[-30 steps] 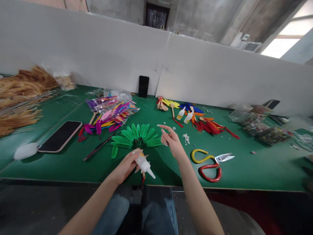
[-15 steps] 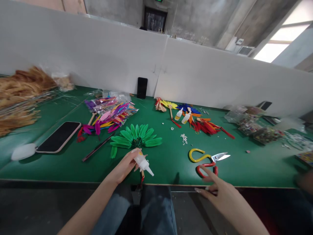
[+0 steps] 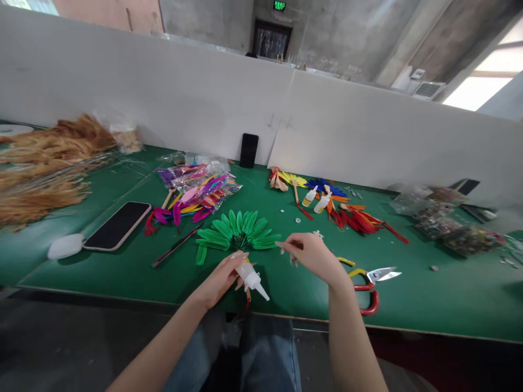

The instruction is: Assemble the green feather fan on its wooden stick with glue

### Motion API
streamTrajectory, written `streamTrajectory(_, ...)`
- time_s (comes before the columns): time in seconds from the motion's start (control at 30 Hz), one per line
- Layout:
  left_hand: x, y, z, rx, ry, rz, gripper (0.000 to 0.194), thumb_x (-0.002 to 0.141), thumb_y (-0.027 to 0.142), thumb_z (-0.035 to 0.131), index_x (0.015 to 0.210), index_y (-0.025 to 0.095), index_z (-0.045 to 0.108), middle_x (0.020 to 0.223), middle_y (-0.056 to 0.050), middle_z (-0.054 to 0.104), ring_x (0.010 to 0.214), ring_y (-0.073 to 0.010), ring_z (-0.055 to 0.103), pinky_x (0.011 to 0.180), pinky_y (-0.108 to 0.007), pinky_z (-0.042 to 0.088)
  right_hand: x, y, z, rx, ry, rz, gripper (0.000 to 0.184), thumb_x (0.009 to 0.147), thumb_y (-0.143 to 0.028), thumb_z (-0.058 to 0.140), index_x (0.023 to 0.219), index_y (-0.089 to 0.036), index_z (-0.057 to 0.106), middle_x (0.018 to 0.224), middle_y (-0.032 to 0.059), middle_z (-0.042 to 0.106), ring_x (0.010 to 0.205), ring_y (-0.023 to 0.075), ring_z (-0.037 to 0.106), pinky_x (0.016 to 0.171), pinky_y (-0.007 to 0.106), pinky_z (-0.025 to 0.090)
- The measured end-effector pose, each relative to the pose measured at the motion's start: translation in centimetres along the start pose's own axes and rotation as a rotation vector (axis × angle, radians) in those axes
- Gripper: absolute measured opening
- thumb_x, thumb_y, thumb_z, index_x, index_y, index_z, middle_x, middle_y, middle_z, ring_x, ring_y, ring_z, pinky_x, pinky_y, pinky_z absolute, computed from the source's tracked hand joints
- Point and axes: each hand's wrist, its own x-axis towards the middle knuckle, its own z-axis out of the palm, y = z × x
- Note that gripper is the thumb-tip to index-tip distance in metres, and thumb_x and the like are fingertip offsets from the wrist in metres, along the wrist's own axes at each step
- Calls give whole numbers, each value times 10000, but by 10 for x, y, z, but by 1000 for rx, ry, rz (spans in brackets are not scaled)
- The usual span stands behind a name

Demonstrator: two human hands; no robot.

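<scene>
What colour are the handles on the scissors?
One yellow, one red, best in the head view.

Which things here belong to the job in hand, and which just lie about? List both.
Likely the job's:
- squeeze bottle, in the left hand
- green feather fan
- bagged feathers
- scissors

Apparently just lying about:
- pink-edged phone
- white case
- upright black phone

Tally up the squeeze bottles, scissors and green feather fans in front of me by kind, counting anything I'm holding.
Squeeze bottles: 3, one of them in your left hand
Scissors: 1 pair
Green feather fan: 1
Total: 5
</scene>
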Motion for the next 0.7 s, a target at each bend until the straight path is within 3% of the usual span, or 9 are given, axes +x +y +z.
streamTrajectory(0.2, 1, -1, -1, 35, -28, 9, 347, 720, 477, 649, 885, 178, 591, 724, -19, 574, 675, -165, 575, 532, -229, 375, 14, 1, 28, 393, 57, -34, 486, 805, -597, 467, 551, -189, 538, 356, -69, 355, 329, 68, 310, 378, 219, 255)
streamTrajectory(0.43, 1, 4, 4, 26, 2, -14, 419, 672, 485, 675, 929, 167, 582, 772, -46, 599, 696, -192, 584, 570, -256, 403, 18, 15, 48, 782, 10, 43, 485, 783, -625, 483, 592, -179, 510, 419, -87, 303, 390, 61, 274, 424, 223, 206)
streamTrajectory(0.7, 3, 0, 1, 19, -13, 21, 389, 658, 493, 690, 869, 178, 603, 747, -40, 580, 705, -197, 583, 544, -247, 400, 15, 17, 57, 905, -70, 57, 402, 718, -544, 622, 816, -155, 644, 675, -4, 580, 531, 76, 461, 483, 210, 347)
